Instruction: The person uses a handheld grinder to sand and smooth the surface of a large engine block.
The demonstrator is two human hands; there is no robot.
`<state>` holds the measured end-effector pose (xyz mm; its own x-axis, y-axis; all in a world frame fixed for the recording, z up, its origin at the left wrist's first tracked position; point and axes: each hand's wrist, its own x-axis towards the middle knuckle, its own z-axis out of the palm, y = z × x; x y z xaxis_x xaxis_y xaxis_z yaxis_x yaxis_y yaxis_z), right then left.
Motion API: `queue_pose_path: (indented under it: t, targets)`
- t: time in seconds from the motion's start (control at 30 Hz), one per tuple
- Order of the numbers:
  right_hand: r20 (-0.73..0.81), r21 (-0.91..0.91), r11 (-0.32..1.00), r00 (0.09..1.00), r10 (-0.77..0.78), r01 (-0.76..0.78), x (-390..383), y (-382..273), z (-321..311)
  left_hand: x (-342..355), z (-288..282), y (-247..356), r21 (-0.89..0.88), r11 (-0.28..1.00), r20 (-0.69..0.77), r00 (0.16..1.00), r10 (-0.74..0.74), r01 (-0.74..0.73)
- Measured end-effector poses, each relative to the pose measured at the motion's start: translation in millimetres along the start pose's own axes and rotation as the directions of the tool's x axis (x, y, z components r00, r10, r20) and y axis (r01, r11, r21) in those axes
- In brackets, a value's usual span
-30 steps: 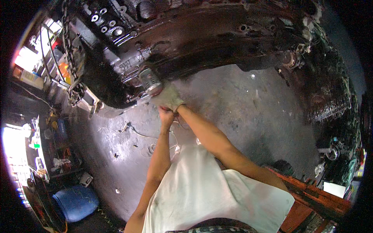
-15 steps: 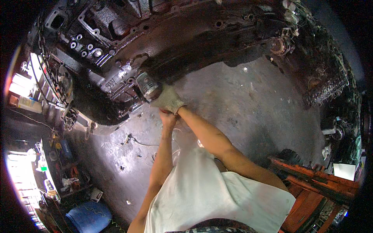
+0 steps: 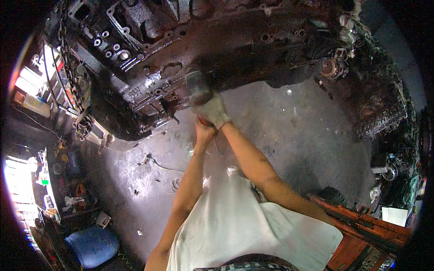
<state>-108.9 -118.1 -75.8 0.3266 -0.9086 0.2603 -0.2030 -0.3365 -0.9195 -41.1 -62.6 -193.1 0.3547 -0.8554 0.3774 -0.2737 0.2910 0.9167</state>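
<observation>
A metal-bodied hand power tool (image 3: 197,86), blurred, lies against the lower part of a large oily dark engine block (image 3: 153,81). My right hand (image 3: 212,111), in a pale work glove, grips the tool just below its head. My bare left hand (image 3: 203,129) is closed on the tool's red and black handle behind it, the fingers partly hidden. A thin cord (image 3: 217,142) hangs down from the tool toward the floor.
A chain (image 3: 68,77) hangs at upper left. A cable (image 3: 165,167) lies on the concrete floor (image 3: 307,131). A blue drum (image 3: 92,244) and shelving stand at lower left. An orange steel frame (image 3: 361,226) is at lower right, grimy machinery at right.
Over the last half second the tool and both hands have moved rightward and slightly upward along the engine, both still gripping. The view has also shifted slightly.
</observation>
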Motion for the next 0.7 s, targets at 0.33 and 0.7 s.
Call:
queue_pose_path:
  t: [0.33, 0.7]
  targets:
    - [-0.103, -0.280, 0.953, 0.990, 0.093, -0.118, 17.9, -5.1, -33.1, 3.2, 45.5, 39.8, -0.267, 0.940, 0.010, 0.976, -0.217, 0.211]
    - [0.103, -0.514, 0.855, 0.985, 0.141, -0.068, 70.7, -40.0, -52.8, 50.7, 34.3, 122.9, -0.153, 0.901, 0.010, 0.912, -0.409, 0.406]
